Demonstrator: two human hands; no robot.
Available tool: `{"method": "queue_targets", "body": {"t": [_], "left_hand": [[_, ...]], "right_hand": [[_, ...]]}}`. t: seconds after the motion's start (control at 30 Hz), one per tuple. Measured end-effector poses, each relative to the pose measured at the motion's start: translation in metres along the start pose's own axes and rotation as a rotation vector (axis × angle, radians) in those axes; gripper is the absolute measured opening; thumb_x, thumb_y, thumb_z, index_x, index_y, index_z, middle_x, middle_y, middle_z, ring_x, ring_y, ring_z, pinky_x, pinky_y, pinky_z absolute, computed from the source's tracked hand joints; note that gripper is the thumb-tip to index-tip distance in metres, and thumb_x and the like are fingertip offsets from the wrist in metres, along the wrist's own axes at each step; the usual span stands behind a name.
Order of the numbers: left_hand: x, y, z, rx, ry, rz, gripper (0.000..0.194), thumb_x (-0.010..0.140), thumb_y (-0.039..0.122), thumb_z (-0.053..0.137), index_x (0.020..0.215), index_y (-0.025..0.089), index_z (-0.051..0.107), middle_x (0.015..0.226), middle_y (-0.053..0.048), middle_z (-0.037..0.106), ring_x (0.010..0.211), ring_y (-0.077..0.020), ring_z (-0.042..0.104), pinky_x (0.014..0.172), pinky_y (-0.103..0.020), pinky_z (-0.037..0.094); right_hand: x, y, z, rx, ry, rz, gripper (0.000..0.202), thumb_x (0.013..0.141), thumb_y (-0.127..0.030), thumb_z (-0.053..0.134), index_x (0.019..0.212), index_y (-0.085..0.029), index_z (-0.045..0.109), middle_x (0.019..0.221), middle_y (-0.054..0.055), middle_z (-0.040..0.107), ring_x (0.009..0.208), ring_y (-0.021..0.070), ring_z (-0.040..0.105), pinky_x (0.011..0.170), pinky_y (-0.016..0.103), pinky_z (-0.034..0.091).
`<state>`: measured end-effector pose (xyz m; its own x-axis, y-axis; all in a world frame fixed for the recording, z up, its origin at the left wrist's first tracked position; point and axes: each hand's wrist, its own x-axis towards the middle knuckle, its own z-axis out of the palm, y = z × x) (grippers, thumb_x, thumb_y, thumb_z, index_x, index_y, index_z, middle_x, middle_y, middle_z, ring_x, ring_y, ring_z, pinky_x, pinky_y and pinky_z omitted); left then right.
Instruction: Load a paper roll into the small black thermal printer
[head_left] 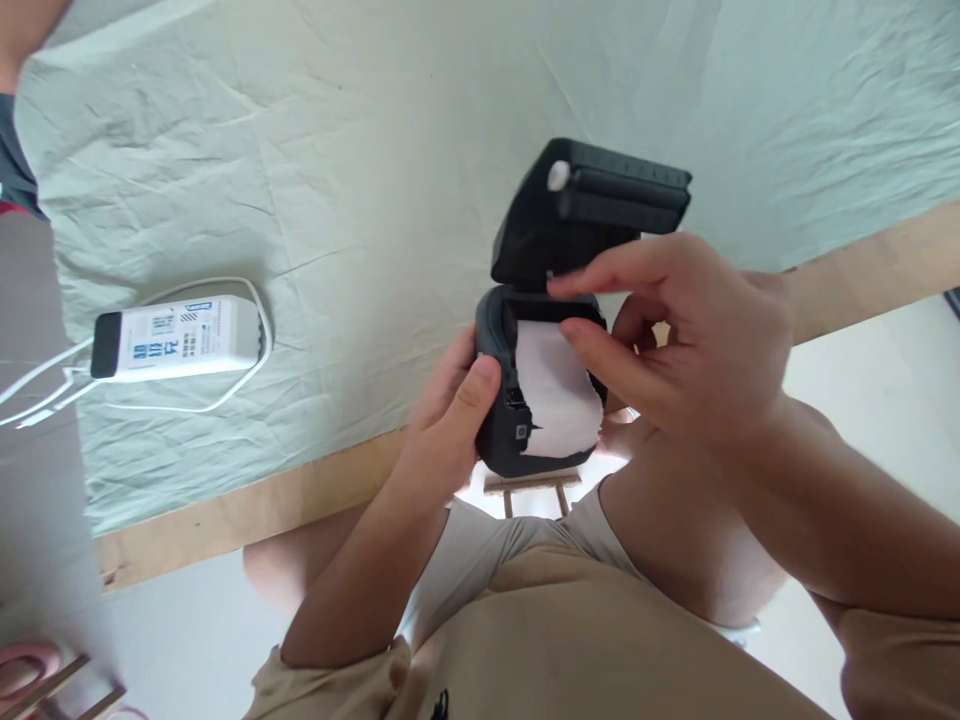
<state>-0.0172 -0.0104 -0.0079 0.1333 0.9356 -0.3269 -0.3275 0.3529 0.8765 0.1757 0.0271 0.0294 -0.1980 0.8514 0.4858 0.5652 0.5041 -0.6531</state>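
Observation:
A small black label printer (pixel 495 440) is held over the table's near edge, its lid (pixel 585 200) swung up with a dark roller along the lid's end. Inside the body lies a white paper roll (pixel 559 390), its loose end torn and hanging toward me. My left hand (pixel 457 400) grips the printer's left side, thumb on the front rim. Over the opening is my right hand (pixel 675 340), index finger by the lid's hinge and thumb at the top of the paper; the two fingertips are apart, with nothing seen between them.
A white power strip (pixel 180 335) with a looped white cable lies on the pale green tablecloth (pixel 337 200) to the left. The table's wooden edge (pixel 255 520) runs in front of my knees. Another person's arm (pixel 22 40) shows at the top left corner.

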Motion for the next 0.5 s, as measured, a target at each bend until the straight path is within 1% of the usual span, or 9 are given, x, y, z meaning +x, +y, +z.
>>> {"method": "queue_targets", "body": {"t": [0.07, 0.1, 0.17, 0.2, 0.27, 0.33, 0.4, 0.47, 0.5], "left_hand": [[-0.001, -0.002, -0.001, 0.01, -0.042, 0.033, 0.039, 0.098, 0.057, 0.071, 0.123, 0.027, 0.077, 0.105, -0.003, 0.08, 0.092, -0.0199, 0.077, 0.073, -0.027, 0.063], [-0.001, -0.003, -0.002, 0.01, -0.049, 0.042, 0.038, 0.1, 0.056, 0.071, 0.123, 0.027, 0.077, 0.105, -0.003, 0.08, 0.093, -0.0195, 0.077, 0.075, -0.026, 0.063], [-0.001, -0.005, -0.003, 0.003, -0.045, 0.052, 0.037, 0.101, 0.055, 0.068, 0.123, 0.026, 0.077, 0.108, -0.003, 0.08, 0.098, -0.0199, 0.077, 0.081, -0.027, 0.063], [0.0, -0.006, -0.004, -0.001, -0.046, 0.058, 0.037, 0.102, 0.054, 0.068, 0.124, 0.026, 0.077, 0.109, -0.003, 0.08, 0.1, -0.0204, 0.077, 0.083, -0.028, 0.063], [0.0, -0.007, -0.005, -0.004, -0.085, 0.067, 0.037, 0.101, 0.052, 0.069, 0.127, 0.026, 0.075, 0.111, -0.004, 0.08, 0.101, -0.021, 0.077, 0.083, -0.027, 0.062], [0.001, -0.007, -0.007, -0.003, -0.15, 0.071, 0.04, 0.1, 0.05, 0.073, 0.132, 0.027, 0.072, 0.117, -0.005, 0.08, 0.106, -0.022, 0.077, 0.086, -0.027, 0.062], [0.002, -0.007, -0.008, 0.005, -0.19, 0.06, 0.043, 0.099, 0.049, 0.075, 0.135, 0.026, 0.071, 0.124, -0.007, 0.079, 0.114, -0.0241, 0.075, 0.093, -0.029, 0.061], [0.002, -0.007, -0.008, 0.012, -0.182, 0.048, 0.045, 0.099, 0.051, 0.074, 0.136, 0.025, 0.071, 0.125, -0.008, 0.078, 0.115, -0.0258, 0.075, 0.094, -0.032, 0.062], [0.003, -0.007, -0.007, 0.012, -0.159, 0.046, 0.044, 0.099, 0.051, 0.073, 0.135, 0.025, 0.072, 0.123, -0.008, 0.079, 0.112, -0.0255, 0.076, 0.092, -0.031, 0.063]], "right_hand": [[0.002, -0.001, 0.001, -0.038, 0.004, -0.022, 0.013, 0.09, -0.019, 0.072, 0.096, -0.029, 0.067, 0.088, -0.007, 0.08, 0.047, 0.0085, 0.053, 0.049, 0.029, 0.042], [0.002, 0.0, 0.001, -0.064, -0.001, -0.03, 0.01, 0.091, -0.019, 0.071, 0.093, -0.028, 0.067, 0.084, -0.006, 0.078, 0.048, 0.0093, 0.053, 0.049, 0.029, 0.04], [0.001, 0.003, 0.0, -0.138, -0.052, -0.051, 0.007, 0.091, -0.021, 0.07, 0.088, -0.027, 0.068, 0.073, -0.004, 0.072, 0.053, 0.0117, 0.054, 0.05, 0.03, 0.034], [0.0, 0.005, -0.001, -0.177, -0.088, -0.064, 0.005, 0.091, -0.023, 0.07, 0.087, -0.027, 0.069, 0.068, -0.003, 0.069, 0.054, 0.0128, 0.054, 0.051, 0.03, 0.031], [-0.002, 0.011, -0.003, -0.223, -0.188, -0.081, 0.003, 0.091, -0.029, 0.071, 0.092, -0.027, 0.072, 0.066, -0.002, 0.066, 0.054, 0.0136, 0.051, 0.05, 0.03, 0.025], [-0.003, 0.016, -0.004, -0.224, -0.314, -0.073, 0.013, 0.09, -0.033, 0.072, 0.102, -0.029, 0.074, 0.067, -0.003, 0.066, 0.052, 0.0136, 0.048, 0.05, 0.029, 0.022], [-0.002, 0.016, -0.007, -0.188, -0.399, -0.062, 0.023, 0.087, -0.032, 0.073, 0.11, -0.03, 0.074, 0.07, -0.003, 0.069, 0.05, 0.0131, 0.048, 0.048, 0.029, 0.024], [-0.001, 0.012, -0.014, -0.123, -0.401, -0.053, 0.029, 0.083, -0.03, 0.077, 0.112, -0.029, 0.074, 0.071, -0.005, 0.071, 0.047, 0.0109, 0.047, 0.046, 0.028, 0.029], [0.0, 0.01, -0.02, -0.081, -0.383, -0.04, 0.03, 0.082, -0.03, 0.079, 0.112, -0.029, 0.075, 0.073, -0.006, 0.072, 0.045, 0.0092, 0.046, 0.045, 0.028, 0.032]]}}
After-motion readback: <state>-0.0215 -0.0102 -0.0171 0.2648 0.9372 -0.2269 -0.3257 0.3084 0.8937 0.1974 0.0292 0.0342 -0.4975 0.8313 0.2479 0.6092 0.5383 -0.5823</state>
